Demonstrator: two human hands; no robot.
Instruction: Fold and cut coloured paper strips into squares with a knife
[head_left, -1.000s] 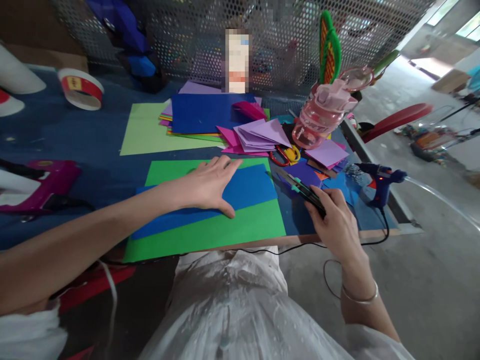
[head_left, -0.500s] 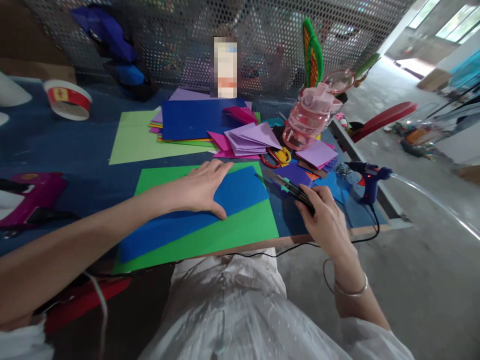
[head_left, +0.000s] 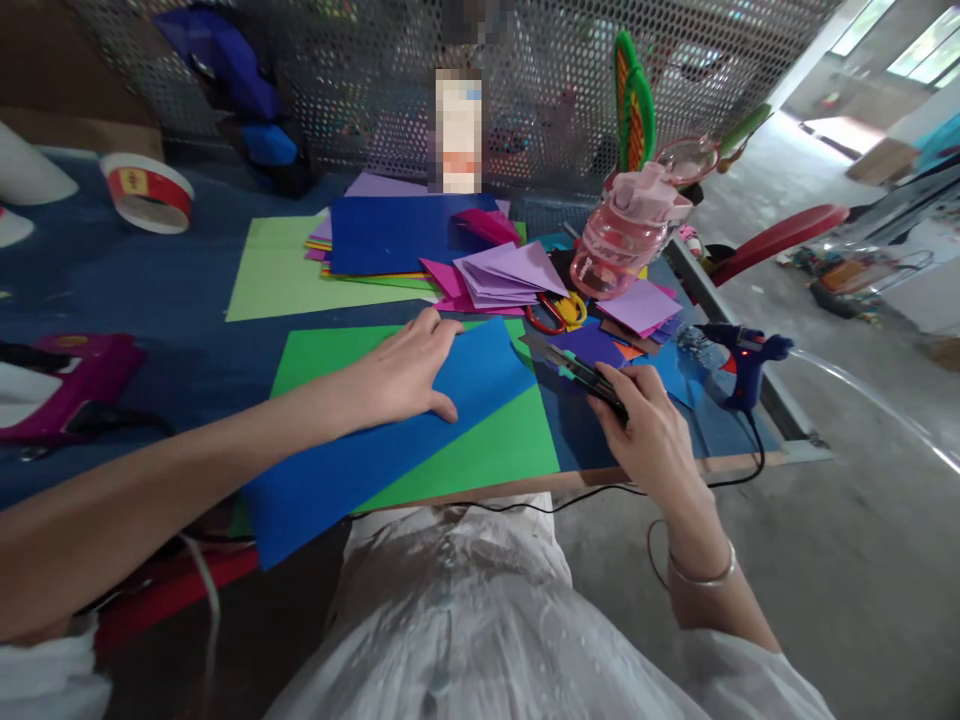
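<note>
My left hand [head_left: 401, 370] lies with fingers spread on a long blue sheet of paper [head_left: 322, 500]. The blue sheet rests at a slant over a bright green sheet [head_left: 480, 455], and its near left corner sticks out past the table's front edge. My right hand [head_left: 649, 425] is closed around a utility knife [head_left: 581, 370] with a dark handle and a teal part. The blade points left, close to the right end of the blue sheet. My fingers hide part of the handle.
Paper stacks lie behind, with a dark blue sheet [head_left: 405, 235] on top. Red and yellow scissors handles [head_left: 559, 312], a pink bottle [head_left: 622, 235] and a blue glue gun [head_left: 742, 360] are at right. A magenta tool [head_left: 90, 385] and a tape roll [head_left: 150, 192] are left.
The blue sheet has turned and slid toward me under my left hand, so its near left corner now passes the table edge. My right hand keeps the knife in nearly the same place.
</note>
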